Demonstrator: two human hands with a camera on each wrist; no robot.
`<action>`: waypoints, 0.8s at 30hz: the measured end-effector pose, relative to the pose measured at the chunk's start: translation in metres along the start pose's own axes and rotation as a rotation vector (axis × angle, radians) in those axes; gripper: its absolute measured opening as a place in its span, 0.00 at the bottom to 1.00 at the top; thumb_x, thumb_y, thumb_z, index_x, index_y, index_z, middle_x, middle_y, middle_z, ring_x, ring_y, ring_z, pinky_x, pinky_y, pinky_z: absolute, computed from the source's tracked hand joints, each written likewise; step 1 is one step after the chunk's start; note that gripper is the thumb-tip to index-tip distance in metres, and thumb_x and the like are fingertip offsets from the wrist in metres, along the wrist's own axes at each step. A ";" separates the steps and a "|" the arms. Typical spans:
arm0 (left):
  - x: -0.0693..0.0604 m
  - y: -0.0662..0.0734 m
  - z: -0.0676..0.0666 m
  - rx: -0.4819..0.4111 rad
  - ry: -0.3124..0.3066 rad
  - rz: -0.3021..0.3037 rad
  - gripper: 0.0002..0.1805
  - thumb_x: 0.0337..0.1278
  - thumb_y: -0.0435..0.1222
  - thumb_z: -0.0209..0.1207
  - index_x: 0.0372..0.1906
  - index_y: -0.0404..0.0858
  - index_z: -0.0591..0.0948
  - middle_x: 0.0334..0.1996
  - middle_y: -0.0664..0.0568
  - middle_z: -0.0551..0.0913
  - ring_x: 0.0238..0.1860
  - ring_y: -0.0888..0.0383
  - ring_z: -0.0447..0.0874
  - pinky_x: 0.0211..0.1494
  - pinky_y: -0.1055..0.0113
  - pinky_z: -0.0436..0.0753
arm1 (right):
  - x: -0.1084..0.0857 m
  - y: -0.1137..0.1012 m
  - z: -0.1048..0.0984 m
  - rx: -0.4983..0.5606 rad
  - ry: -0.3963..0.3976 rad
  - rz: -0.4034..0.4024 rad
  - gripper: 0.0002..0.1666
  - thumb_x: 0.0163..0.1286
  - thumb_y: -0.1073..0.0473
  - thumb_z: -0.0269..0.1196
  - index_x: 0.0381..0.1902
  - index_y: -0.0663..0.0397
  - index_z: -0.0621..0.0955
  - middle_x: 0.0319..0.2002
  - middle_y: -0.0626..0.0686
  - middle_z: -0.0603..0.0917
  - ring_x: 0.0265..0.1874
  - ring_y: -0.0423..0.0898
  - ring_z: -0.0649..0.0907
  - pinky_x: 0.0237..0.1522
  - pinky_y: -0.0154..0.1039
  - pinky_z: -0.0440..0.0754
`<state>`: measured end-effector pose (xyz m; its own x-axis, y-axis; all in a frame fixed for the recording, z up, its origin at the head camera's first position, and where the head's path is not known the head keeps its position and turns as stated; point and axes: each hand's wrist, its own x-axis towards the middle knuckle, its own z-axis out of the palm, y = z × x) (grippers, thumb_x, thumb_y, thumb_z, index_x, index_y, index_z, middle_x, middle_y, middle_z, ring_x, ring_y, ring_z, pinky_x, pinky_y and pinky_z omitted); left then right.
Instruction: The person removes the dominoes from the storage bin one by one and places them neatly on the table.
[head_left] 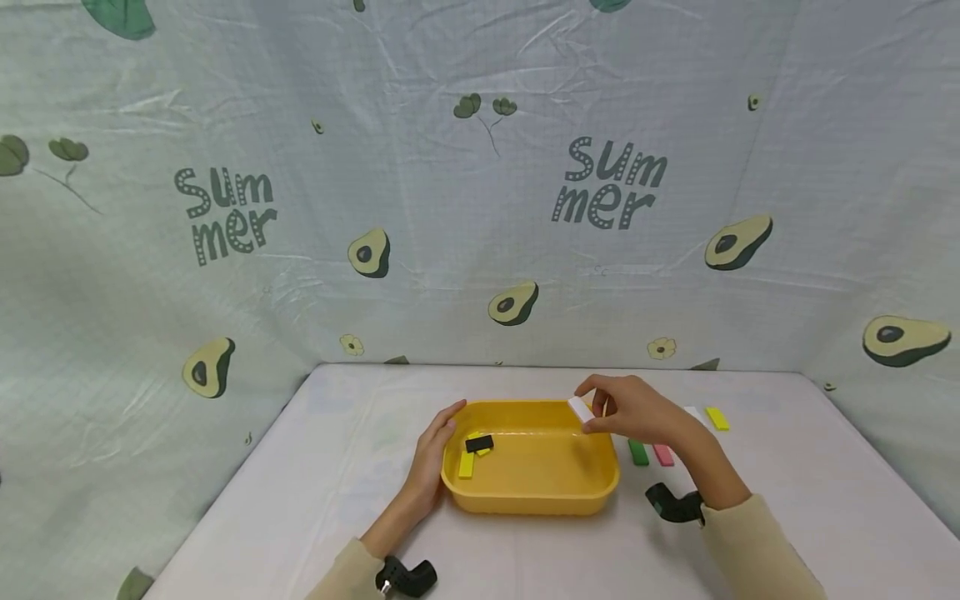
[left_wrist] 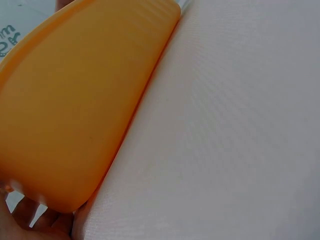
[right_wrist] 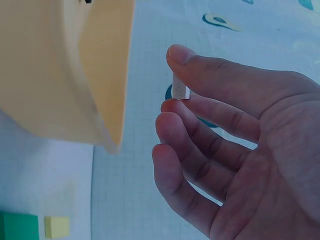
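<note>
A yellow plastic basin (head_left: 534, 505) stands on the table. My left hand (head_left: 431, 457) holds its left end, the thumb by the rim; in the left wrist view the fingers (left_wrist: 47, 220) lie against the outer wall. Over the basin's back right corner, my right hand (head_left: 633, 407) pinches a small white rectangular block (head_left: 580, 409) between thumb and fingers. The right wrist view shows that block (right_wrist: 179, 89) end-on, the lower fingers loosely curled beneath. Inside the basin, at the left, a black block (head_left: 479, 443) lies across yellow blocks (head_left: 466, 465).
Right of the basin lie a green block (head_left: 638, 452), a pink block (head_left: 663, 454), a yellow block (head_left: 717, 418) and a white piece (head_left: 692, 411) partly behind the right hand. A printed avocado sheet (head_left: 450, 250) hangs behind the white-covered table (head_left: 360, 450).
</note>
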<state>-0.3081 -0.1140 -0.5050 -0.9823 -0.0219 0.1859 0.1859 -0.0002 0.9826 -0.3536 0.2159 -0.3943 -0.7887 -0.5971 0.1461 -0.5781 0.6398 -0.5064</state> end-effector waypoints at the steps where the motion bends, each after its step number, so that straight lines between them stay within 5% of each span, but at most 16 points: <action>1: 0.000 0.000 0.000 0.001 0.003 -0.002 0.27 0.83 0.40 0.38 0.78 0.39 0.66 0.79 0.46 0.65 0.81 0.45 0.60 0.85 0.45 0.55 | -0.001 0.002 -0.002 -0.002 0.000 -0.006 0.27 0.64 0.50 0.75 0.57 0.53 0.81 0.34 0.46 0.81 0.32 0.42 0.79 0.34 0.31 0.83; 24: -0.001 0.006 0.008 0.001 0.032 -0.019 0.27 0.83 0.39 0.37 0.78 0.39 0.66 0.79 0.45 0.64 0.81 0.45 0.59 0.86 0.46 0.53 | -0.029 0.052 -0.032 -0.039 0.007 0.057 0.28 0.63 0.51 0.75 0.57 0.55 0.81 0.33 0.45 0.81 0.29 0.42 0.77 0.30 0.31 0.79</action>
<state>-0.3065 -0.1056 -0.4992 -0.9844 -0.0536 0.1674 0.1676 0.0003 0.9859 -0.3672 0.2822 -0.3981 -0.8219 -0.5559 0.1244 -0.5400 0.6910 -0.4805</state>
